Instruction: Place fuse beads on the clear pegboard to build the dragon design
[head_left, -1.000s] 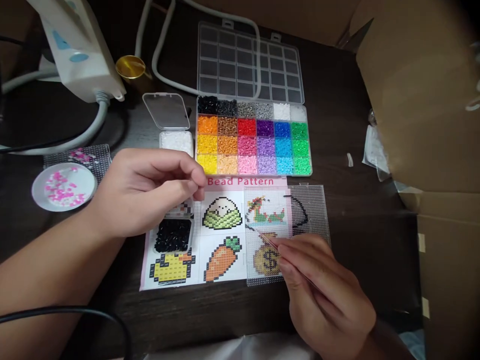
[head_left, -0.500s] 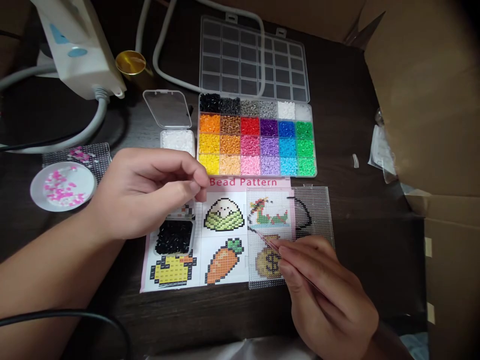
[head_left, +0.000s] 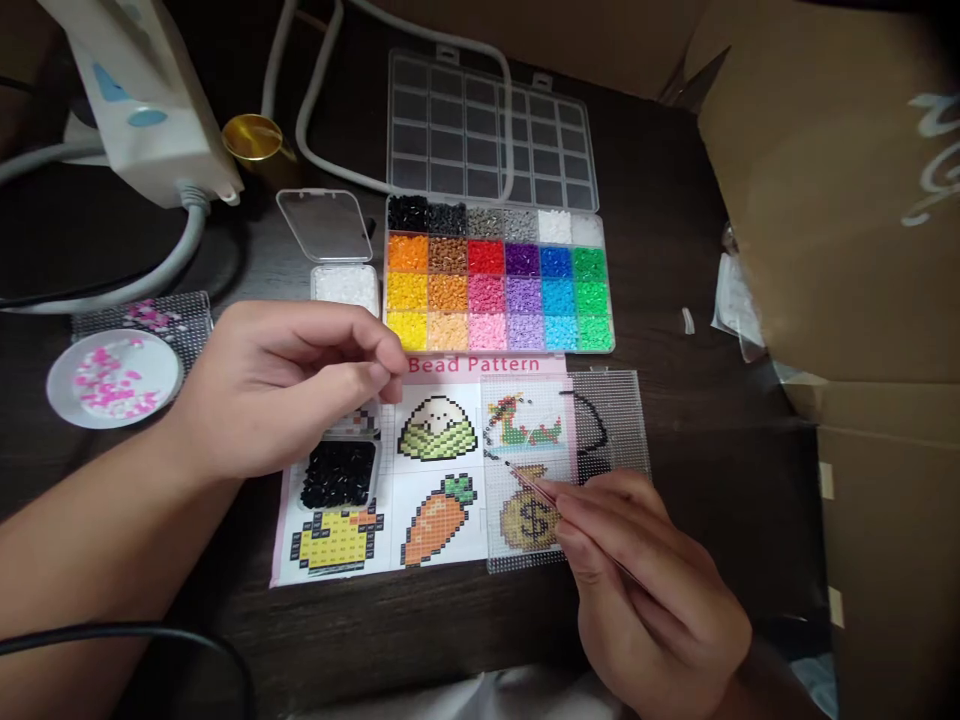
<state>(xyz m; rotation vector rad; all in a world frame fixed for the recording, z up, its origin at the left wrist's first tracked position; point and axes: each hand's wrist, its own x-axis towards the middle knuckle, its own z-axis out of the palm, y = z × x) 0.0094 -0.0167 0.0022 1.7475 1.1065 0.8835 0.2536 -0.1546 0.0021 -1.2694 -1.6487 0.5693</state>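
My right hand pinches slim pinkish tweezers. Their tip is close to small dark beads along the left part of a clear pegboard. A curved row of black beads runs across the board's upper right. Under the board's left side lies a printed bead pattern sheet, with a dragon boat and a money bag showing through. Over the sheet's upper left hovers my left hand, fingers curled and thumb against them, with nothing visible in it. Just below it is a small box of black beads.
Behind the sheet stands a sorted bead case, its clear lid folded back. A box of white beads is beside it. At left are a dish of pink and white beads and a white device. Cardboard walls the right.
The view has shifted slightly, moving the scene left. Against the board, the tweezers' tip has moved a little right, away from its left edge. My left hand keeps its curled pose.
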